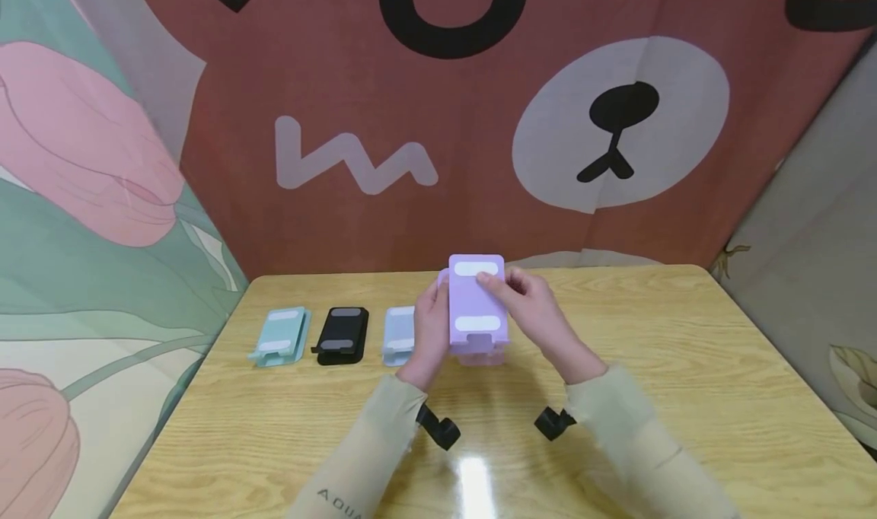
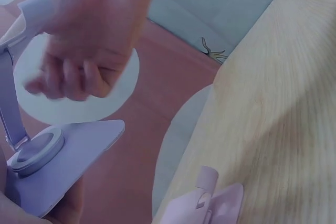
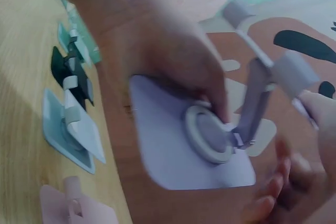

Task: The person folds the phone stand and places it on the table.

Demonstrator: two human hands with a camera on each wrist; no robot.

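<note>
Both hands hold a purple folding phone stand (image 1: 477, 298) above the table. Its front plate, with two white pads and small hooks at the lower edge, shows in the head view. My left hand (image 1: 432, 325) grips the stand from the left, around the base plate (image 3: 163, 140) with its round hinge disc. The right hand (image 1: 541, 310) pinches the front plate at its upper right, thumb on the face and fingers curled behind. In the wrist views the stand is unfolded, its arm (image 2: 10, 98) raised from the disc. A pink phone stand (image 2: 226, 205) lies below on the table.
To the left, a mint phone stand (image 1: 281, 336), a black one (image 1: 342, 336) and a light blue one (image 1: 399, 335) lie in a row on the wooden table (image 1: 274, 428). My left forearm partly covers the blue one's side. A printed cloth (image 1: 342, 230) hangs behind the table.
</note>
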